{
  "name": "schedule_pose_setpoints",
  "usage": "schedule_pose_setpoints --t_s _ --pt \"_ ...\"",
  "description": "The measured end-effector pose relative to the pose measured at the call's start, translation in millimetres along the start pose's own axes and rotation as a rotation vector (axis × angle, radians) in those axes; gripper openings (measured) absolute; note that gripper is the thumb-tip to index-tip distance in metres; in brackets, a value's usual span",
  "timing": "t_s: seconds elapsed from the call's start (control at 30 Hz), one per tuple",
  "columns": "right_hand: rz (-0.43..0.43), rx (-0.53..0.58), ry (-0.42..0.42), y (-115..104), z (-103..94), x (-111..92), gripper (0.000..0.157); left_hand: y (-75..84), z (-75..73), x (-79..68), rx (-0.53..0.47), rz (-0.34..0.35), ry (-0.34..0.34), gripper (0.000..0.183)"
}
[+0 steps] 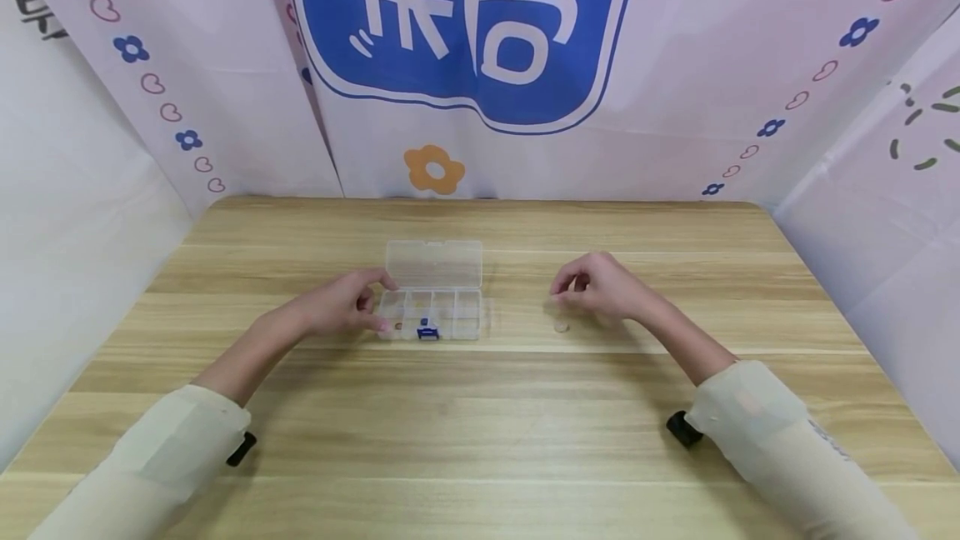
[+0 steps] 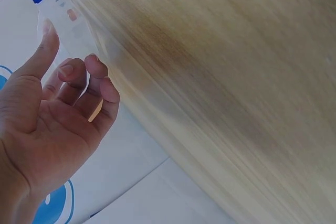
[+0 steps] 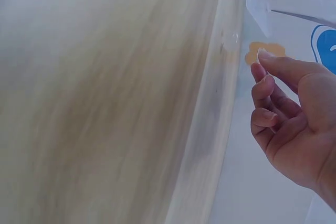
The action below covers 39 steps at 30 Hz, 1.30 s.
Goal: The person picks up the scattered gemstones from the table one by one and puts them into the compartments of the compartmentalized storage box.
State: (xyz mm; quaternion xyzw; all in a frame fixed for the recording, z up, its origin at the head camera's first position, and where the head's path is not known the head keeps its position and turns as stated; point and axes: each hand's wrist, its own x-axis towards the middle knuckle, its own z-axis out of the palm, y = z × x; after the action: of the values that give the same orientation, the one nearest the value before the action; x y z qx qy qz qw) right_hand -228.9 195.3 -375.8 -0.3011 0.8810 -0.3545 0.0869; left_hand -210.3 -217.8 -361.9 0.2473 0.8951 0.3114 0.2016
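A clear plastic compartment box (image 1: pixel 468 315) with its lid (image 1: pixel 433 263) raised stands left of centre in the head view. A small reddish piece (image 1: pixel 398 327) and a blue piece (image 1: pixel 424 322) lie in its compartments; a blue label (image 1: pixel 428 333) marks the front. My left hand (image 1: pixel 347 304) holds the box's left end between thumb and index finger, other fingers curled. Right of the box, my right hand (image 1: pixel 600 288) has thumb and index fingertips pinched together, apparently on a tiny pale piece, hard to make out. Just in front of it lies a small clear round piece (image 1: pixel 561 327).
The wooden table (image 1: pixel 465 440) spreads around both hands. Printed white curtains (image 1: pixel 675 107) stand behind it and at both sides. Black straps or devices show under both sleeves (image 1: pixel 750 407).
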Motion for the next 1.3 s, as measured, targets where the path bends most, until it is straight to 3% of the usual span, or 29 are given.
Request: schedule_pose_setpoints --t_s 0.37,1.3 --pt "-0.047 0.061 0.016 -3 5.5 9 0.003 0.9 0.7 -0.8 -0.004 -0.009 0.000 0.057" --pt "-0.053 0.154 -0.018 -26 21.5 37 0.006 1.1 1.0 -0.9 -0.005 -0.007 0.000 0.056"
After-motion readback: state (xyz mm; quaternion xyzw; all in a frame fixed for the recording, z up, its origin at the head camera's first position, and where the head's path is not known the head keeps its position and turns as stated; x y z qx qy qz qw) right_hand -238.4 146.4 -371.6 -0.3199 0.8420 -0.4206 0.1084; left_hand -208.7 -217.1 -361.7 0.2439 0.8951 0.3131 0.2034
